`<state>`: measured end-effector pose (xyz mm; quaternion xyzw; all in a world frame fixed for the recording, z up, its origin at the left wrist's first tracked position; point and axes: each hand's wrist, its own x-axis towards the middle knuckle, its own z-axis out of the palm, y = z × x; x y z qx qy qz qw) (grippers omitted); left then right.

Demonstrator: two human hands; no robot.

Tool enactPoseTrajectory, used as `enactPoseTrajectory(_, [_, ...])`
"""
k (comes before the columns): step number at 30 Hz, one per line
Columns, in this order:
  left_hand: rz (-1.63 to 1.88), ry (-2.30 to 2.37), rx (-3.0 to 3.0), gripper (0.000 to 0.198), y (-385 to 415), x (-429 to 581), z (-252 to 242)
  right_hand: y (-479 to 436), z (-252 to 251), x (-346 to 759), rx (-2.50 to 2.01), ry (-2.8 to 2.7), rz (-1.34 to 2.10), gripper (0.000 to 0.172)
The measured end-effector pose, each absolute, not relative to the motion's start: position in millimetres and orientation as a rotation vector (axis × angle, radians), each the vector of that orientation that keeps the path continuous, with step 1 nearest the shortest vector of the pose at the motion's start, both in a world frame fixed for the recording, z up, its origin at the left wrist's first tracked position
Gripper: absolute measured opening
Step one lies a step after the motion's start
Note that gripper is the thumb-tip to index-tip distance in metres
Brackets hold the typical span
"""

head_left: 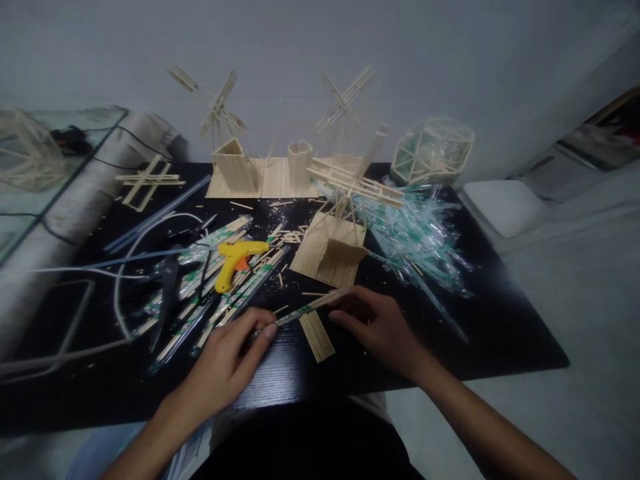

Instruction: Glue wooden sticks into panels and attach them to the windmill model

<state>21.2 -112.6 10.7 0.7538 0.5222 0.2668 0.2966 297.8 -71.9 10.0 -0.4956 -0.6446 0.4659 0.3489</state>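
A wrapped pair of chopsticks (305,309) stretches between both my hands just above the black table (500,333). My left hand (233,357) is closed on its lower left end. At the upper right end, my right hand (377,323) pinches the bare wooden tips. Under them lies a small panel of glued sticks (317,335). Behind stands a stick windmill model (340,220) on a wooden base.
A yellow glue gun (237,260) lies left of centre among several wrapped chopsticks (220,293). Empty clear wrappers (420,233) pile up at the right. Two more windmill models (235,160) and a stick polyhedron (433,152) stand at the back. Cables (125,267) run at the left.
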Motion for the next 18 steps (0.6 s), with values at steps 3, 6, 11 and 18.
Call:
enactPoseTrajectory(3, [0.665, 1.275, 2.018, 0.016, -113, 33, 10, -75, 18, 291, -1.191, -1.487, 1.472, 0.025])
enactPoseTrajectory(6, [0.646, 1.232, 2.018, 0.019, -112, 38, 8, -74, 21, 288, -1.146, -1.392, 1.503, 0.025])
enactPoseTrajectory(11, [0.676, 1.518, 2.153, 0.033, -98, 25, 3, -70, 27, 295, -1.133, -1.295, 1.354, 0.025])
enactPoseTrajectory(18, [-0.121, 2.111, 2.181, 0.048, -62, 4, 9, -64, 34, 317, -1.364, -1.404, 1.108, 0.028])
